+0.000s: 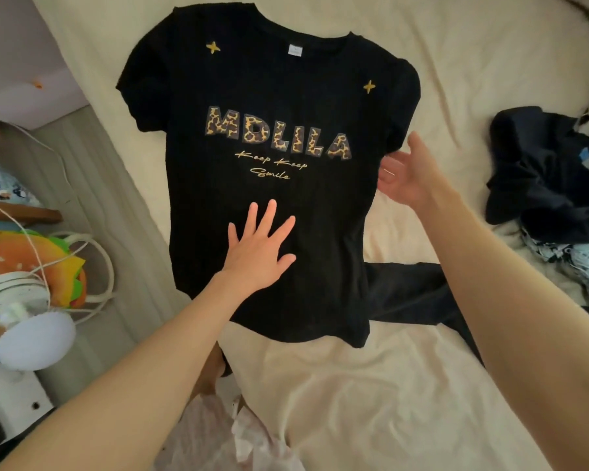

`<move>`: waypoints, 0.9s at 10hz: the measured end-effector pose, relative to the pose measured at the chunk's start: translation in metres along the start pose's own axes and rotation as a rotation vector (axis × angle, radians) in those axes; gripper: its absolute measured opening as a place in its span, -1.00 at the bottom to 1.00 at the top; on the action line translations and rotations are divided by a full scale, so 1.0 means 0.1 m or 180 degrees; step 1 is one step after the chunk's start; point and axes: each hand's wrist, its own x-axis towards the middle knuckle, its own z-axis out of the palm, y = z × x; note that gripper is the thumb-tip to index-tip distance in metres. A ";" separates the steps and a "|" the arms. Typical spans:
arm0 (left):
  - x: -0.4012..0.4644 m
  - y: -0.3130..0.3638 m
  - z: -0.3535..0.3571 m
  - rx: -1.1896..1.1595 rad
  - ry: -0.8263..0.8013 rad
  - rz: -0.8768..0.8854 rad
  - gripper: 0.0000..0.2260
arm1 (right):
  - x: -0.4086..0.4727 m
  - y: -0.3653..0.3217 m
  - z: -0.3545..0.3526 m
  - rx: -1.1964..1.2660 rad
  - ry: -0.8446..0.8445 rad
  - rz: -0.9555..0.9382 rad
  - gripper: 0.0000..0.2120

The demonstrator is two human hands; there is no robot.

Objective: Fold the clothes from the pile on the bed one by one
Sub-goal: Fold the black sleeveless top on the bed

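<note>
A black T-shirt with leopard-print letters and two yellow stars lies spread face up on the cream bed sheet, collar at the far end. My left hand presses flat on its lower front with the fingers spread. At the shirt's right edge, just below the sleeve, my right hand is held with straight fingers and the palm facing the fabric, and its fingertips touch the cloth. The pile of clothes, mostly dark blue, sits on the bed to the right.
Another black garment lies partly under the shirt's lower right corner. Left of the bed stand a white fan with cables and a burger-shaped cushion. A crumpled pale plastic bag is at the near edge.
</note>
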 end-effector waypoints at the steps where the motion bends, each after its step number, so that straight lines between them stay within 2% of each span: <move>1: 0.05 0.01 -0.02 0.0034 -0.0069 -0.0030 -0.39 | 0.04 -0.08 0.12 0.0420 0.0057 0.0135 -0.64; 2: 0.07 0.02 -0.04 0.0061 -0.0144 -0.0052 -0.39 | 0.04 -0.16 0.14 0.1270 0.0337 -0.0234 -0.81; 3: 0.09 0.02 -0.05 0.0091 -0.0177 -0.0069 -0.38 | 0.00 -0.22 0.10 0.1244 0.1113 -0.1092 -0.93; 4: 0.10 0.03 -0.07 0.0114 -0.0221 -0.0092 -0.38 | 0.01 -0.13 -0.01 0.0868 0.1352 -0.1181 -0.97; 5: 0.10 0.03 -0.08 0.0131 -0.0264 -0.0109 -0.38 | 0.03 -0.02 -0.13 0.0851 0.0941 -0.0536 -0.53; 6: 0.11 0.03 -0.08 0.0162 -0.0251 -0.0112 -0.38 | 0.01 -0.14 -0.15 0.0434 0.0701 -0.0244 -0.62; 7: 0.11 0.03 -0.07 0.0180 -0.0258 -0.0125 -0.38 | -0.04 -0.34 -0.08 0.0311 0.0659 -0.0328 -0.85; 8: 0.12 0.03 -0.08 0.0154 -0.0308 -0.0138 -0.38 | -0.05 -0.38 -0.08 -0.0301 0.1216 -0.1654 -0.89; 9: 0.13 0.02 -0.11 0.0146 -0.0368 -0.0128 -0.37 | -0.15 -0.29 -0.21 -0.1623 0.1689 -0.2613 -0.71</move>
